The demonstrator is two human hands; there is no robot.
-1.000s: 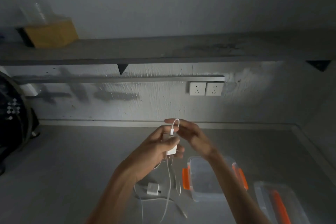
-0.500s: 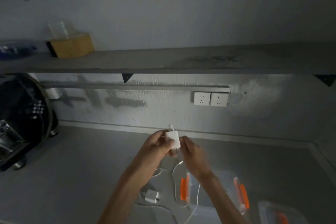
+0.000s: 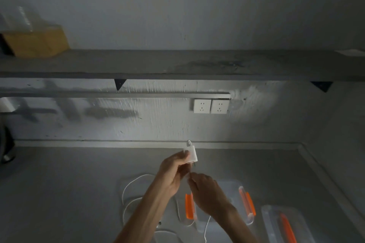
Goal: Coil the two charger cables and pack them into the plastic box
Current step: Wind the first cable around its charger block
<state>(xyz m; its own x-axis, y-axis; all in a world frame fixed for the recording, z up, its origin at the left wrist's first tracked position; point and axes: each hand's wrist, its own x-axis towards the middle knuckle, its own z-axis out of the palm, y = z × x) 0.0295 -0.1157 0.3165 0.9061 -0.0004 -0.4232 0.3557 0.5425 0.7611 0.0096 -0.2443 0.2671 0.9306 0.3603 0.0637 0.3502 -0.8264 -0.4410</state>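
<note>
My left hand (image 3: 173,171) holds a white charger brick (image 3: 190,153) up above the counter, its cable plugged in at the top. Just below it, my right hand (image 3: 207,193) pinches that white cable, which trails down past the wrist (image 3: 207,227). A clear plastic box (image 3: 233,189) with orange latches (image 3: 190,206) lies on the counter under my right forearm. More loose white cable (image 3: 134,183) loops on the counter to the left of my left arm. The second charger brick is hidden behind my left arm.
The clear lid (image 3: 286,225) with an orange strip lies at the lower right. Two wall sockets (image 3: 211,106) sit on the wall behind. A shelf (image 3: 177,65) above carries a yellow box (image 3: 35,42). A dark appliance (image 3: 6,144) stands at the far left edge.
My right hand has slid down from the brick's top to below it, drawing along the cable. The left hand keeps the brick. The camera has shifted down and left.
</note>
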